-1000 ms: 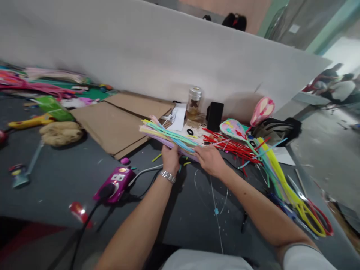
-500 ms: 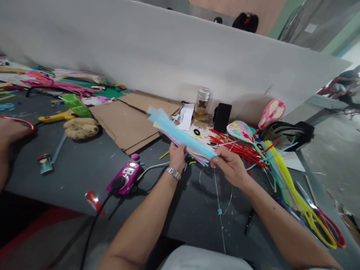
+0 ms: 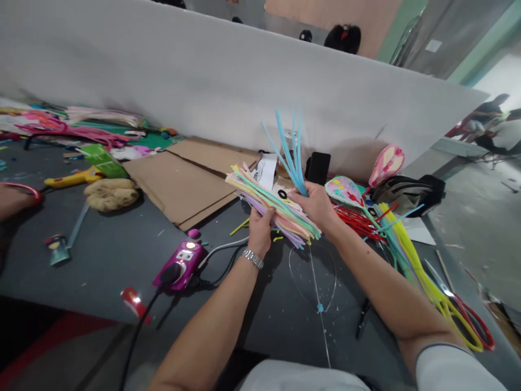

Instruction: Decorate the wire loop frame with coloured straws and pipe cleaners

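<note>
The left hand (image 3: 260, 229) is clamping a fuzzy pastel stem bundle (image 3: 271, 205). The right hand (image 3: 316, 205) is pinching perhaps 4 blue stems (image 3: 290, 155).

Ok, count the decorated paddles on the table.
2. One teal-rimmed paddle lies just right of the right hand, which holds blue pipe cleaners; a pink paddle stands propped beside the black bag farther right. Others may be hidden under the clutter.
</note>
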`<move>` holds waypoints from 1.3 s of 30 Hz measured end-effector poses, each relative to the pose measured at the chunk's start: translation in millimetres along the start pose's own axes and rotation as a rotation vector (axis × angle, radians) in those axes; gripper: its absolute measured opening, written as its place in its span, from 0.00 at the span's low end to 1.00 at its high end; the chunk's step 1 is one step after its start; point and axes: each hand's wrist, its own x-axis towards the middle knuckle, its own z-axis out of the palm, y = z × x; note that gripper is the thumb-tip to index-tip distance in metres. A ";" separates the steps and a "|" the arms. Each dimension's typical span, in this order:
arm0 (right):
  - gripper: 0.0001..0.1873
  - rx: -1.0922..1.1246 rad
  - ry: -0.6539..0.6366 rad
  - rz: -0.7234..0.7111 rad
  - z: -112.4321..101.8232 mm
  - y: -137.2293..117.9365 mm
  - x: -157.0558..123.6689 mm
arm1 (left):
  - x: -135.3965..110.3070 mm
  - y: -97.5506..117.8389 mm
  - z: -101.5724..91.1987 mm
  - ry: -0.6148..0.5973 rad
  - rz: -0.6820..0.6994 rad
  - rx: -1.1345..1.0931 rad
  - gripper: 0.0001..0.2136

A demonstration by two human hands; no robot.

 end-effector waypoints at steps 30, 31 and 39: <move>0.20 0.513 -0.064 0.192 -31.1 2.9 23.7 | -6.2 -2.5 3.7 -0.151 -0.006 -0.002 0.24; 0.19 0.498 -0.076 0.207 -34.0 1.4 22.9 | -5.7 -1.9 3.3 -0.143 -0.022 -0.009 0.24; 0.18 0.260 -0.378 0.409 -51.8 7.0 -7.3 | 11.0 1.9 -8.1 -0.018 -0.089 -0.163 0.22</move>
